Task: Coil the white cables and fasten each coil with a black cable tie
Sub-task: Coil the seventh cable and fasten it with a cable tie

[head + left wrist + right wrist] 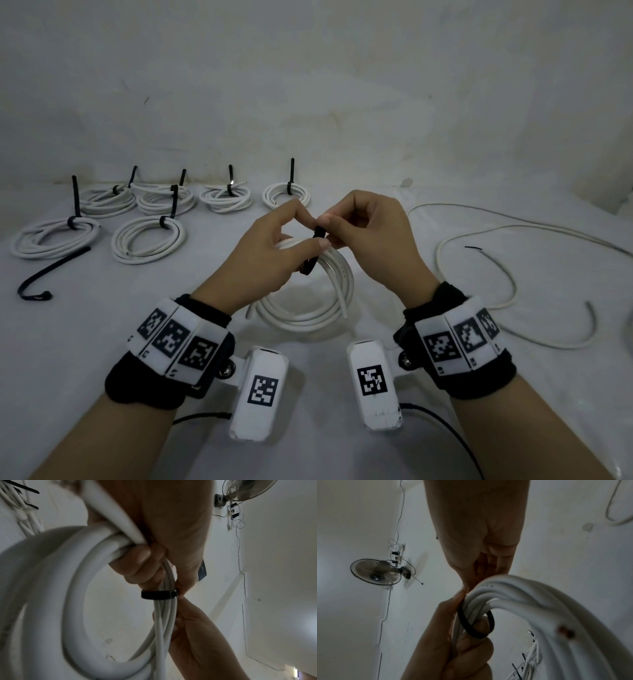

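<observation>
White coil [310, 301] is gripped in my left hand [274, 253]; my right hand [371, 236] pinches the black tie [313, 250] looped around it.

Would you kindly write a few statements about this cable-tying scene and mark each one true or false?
1. The left hand grips the white coil being tied. True.
2. The black cable tie already loops around that coil's strands. True.
3. Only two finished coils lie on the table. False: six tied coils sit at the far left.
4. The right hand rests flat on the table. False: its fingers pinch the tie above the coil.
5. A spare black tie lies loose on the table at the left. True.
6. All cables are coiled. False: a loose white cable sprawls at the right.
</observation>
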A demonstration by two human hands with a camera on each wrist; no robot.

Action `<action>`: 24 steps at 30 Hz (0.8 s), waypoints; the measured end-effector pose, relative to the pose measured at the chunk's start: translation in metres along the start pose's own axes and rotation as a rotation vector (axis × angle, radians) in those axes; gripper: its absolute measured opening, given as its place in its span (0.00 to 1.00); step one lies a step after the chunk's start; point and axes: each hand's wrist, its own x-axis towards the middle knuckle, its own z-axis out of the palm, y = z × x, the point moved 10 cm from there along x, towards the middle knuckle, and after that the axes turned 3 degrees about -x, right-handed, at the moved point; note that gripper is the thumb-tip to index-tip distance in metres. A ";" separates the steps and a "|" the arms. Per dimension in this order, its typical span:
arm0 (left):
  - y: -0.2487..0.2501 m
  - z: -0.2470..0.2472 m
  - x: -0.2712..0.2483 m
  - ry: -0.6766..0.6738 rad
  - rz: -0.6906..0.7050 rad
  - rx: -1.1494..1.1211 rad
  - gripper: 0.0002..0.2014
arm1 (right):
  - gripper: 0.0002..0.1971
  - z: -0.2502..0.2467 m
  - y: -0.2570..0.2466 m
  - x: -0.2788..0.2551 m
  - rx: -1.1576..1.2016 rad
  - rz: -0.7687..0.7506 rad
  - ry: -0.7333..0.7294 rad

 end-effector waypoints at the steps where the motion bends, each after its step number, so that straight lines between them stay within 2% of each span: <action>1: -0.002 0.001 0.000 -0.008 -0.013 -0.005 0.07 | 0.08 -0.001 0.000 0.000 -0.013 -0.004 0.013; 7: -0.007 0.012 -0.002 -0.094 -0.062 -0.027 0.05 | 0.07 -0.030 0.001 0.004 0.028 0.018 0.179; 9: -0.006 0.014 -0.003 -0.097 -0.054 -0.034 0.06 | 0.06 -0.031 0.002 0.004 0.046 0.027 0.191; 13: -0.007 0.010 -0.002 -0.056 -0.032 -0.028 0.05 | 0.04 -0.011 0.004 0.004 0.062 0.042 0.031; 16: -0.007 0.009 0.000 -0.054 -0.032 -0.029 0.03 | 0.07 -0.003 0.003 0.003 0.052 0.020 -0.042; 19: -0.009 0.015 -0.001 -0.094 -0.055 -0.047 0.04 | 0.10 -0.008 0.000 0.003 0.018 -0.020 0.013; 24: -0.010 0.026 -0.002 -0.155 -0.088 -0.118 0.09 | 0.09 -0.028 0.001 0.006 0.021 -0.047 0.151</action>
